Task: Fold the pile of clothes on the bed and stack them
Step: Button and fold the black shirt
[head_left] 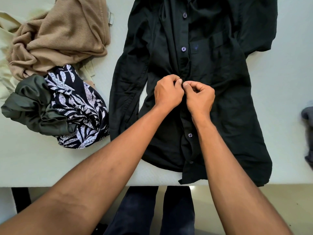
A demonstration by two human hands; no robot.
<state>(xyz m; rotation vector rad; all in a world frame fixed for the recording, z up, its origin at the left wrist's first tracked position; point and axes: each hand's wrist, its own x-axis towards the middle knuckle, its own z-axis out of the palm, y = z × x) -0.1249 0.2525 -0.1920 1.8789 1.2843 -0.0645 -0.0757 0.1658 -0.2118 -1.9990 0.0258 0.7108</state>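
A black shirt (228,99) is lying flat, front up — purple buttons (184,49) showing. Crumpled just left of it are sitting a tan knit (59,36), a leaf-print cloth (79,106) and an olive garment (32,106).

No text, brand or number can be read anywhere. A small white tag (111,18) on the tan ribbed top (64,31), upper left of the frame, is too blurred to make out.

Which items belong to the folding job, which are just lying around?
In the job: black shirt, pinched by left hand and right hand; tan knit, leaf-print cloth, olive cloth, cream cloth.
Lying about: grey item at right edge, cut off.
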